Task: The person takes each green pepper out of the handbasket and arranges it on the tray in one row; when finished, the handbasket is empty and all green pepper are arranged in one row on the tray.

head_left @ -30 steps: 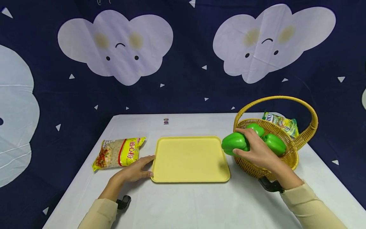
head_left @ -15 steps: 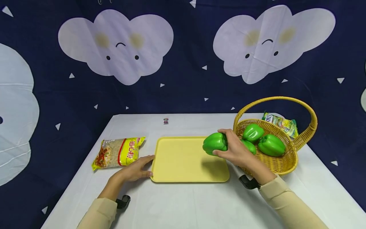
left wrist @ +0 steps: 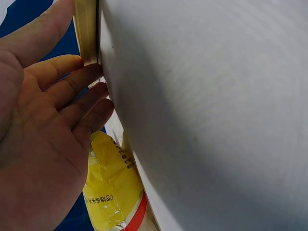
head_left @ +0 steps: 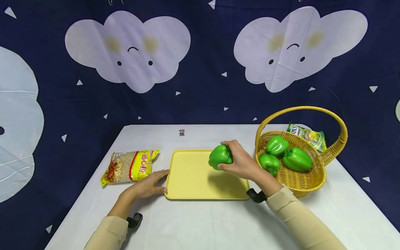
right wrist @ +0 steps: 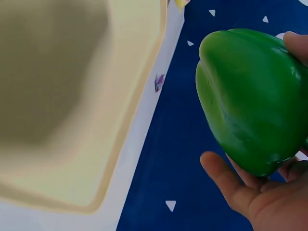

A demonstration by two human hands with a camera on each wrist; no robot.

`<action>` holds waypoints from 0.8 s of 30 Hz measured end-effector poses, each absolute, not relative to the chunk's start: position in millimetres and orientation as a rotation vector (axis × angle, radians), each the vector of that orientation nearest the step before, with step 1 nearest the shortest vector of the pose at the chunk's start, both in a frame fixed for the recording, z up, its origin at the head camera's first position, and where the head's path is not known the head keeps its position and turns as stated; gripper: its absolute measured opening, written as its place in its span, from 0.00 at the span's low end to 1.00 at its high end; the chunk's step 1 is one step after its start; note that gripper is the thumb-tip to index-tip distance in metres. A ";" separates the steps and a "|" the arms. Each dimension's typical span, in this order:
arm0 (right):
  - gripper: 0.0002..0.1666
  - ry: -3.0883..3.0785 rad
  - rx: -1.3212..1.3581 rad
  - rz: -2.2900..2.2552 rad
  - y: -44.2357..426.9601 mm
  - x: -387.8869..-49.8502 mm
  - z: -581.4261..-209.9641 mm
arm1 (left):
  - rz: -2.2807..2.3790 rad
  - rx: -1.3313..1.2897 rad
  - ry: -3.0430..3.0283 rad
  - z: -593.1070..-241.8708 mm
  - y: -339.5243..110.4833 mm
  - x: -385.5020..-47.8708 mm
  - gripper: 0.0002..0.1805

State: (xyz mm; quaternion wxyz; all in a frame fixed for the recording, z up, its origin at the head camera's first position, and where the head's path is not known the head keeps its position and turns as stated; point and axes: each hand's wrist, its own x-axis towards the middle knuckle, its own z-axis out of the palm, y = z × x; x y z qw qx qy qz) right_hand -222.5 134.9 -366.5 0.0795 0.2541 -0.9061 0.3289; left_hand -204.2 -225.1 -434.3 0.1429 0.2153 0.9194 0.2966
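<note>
A green bell pepper point(head_left: 220, 157) hangs above the yellow tray point(head_left: 190, 189), gripped between the thumb and fingers of my right hand point(head_left: 242, 162). The pepper's shadow falls on the tray, and in the right wrist view the pepper point(right wrist: 250, 101) is clear of the tray surface. My left hand point(head_left: 148, 184) touches the tray's left edge with thumb and fingertips. Its fingers look relaxed and nearly straight in the left wrist view, where the palm point(left wrist: 45, 144) shows bare.
At the right stands a wicker basket point(head_left: 307, 184) with a tall handle, holding several green peppers point(head_left: 297, 159). Behind it lies a green-yellow snack bag point(head_left: 307, 135). A yellow noodle bag point(head_left: 129, 166) lies left of the tray. A tiny packet point(head_left: 182, 132) sits near the far edge.
My right hand has carried the pepper leftward from over the basket to above the tray. The left hand has stayed at the tray's edge.
</note>
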 end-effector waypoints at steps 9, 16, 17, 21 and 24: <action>0.45 -2.740 0.826 1.026 111.4 -229.0 -374.1 | 0.875 0.630 2.649 -434.8 -224.8 -204.7 0.42; 0.46 -2.787 0.840 1.021 92.1 -233.1 -381.3 | 0.860 0.625 2.656 -433.9 -224.1 -204.7 0.41; 0.46 -2.790 0.842 1.016 89.2 -233.8 -382.4 | 0.860 0.621 2.658 -434.0 -224.0 -204.7 0.41; 0.47 -2.806 0.833 0.994 78.3 -236.6 -387.5 | 0.859 0.612 2.661 -434.2 -223.9 -204.6 0.41; 0.48 -2.811 0.823 0.989 70.3 -237.8 -390.5 | 0.853 0.618 2.663 -434.3 -224.0 -204.6 0.41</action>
